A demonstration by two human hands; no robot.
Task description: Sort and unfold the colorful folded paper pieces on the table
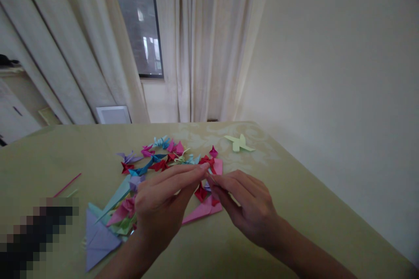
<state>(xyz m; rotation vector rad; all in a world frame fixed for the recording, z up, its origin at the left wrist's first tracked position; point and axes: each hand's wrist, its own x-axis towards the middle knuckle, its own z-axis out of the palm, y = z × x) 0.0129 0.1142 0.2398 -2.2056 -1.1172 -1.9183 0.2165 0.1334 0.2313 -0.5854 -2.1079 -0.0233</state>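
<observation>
Above the table, my left hand (166, 198) and my right hand (247, 205) meet at the fingertips. Both are closed in a pinch around something small and thin, mostly hidden by the fingers; I cannot make out what it is. Behind and below them lie many folded paper pieces: a red one (200, 192), a blue one (140, 171) and a magenta one (213, 152). Pink paper (203, 211) lies under the hands. By my left wrist are a lilac folded sheet (100, 239) and a pink folded piece (121, 211).
A pale green paper shape (239, 143) rests apart near the far edge of the cloth-covered table (294, 235). A thin pink strip (67, 184) lies at left, beside a dark pixelated area. Curtains (216, 43) and a wall (337, 74) stand beyond.
</observation>
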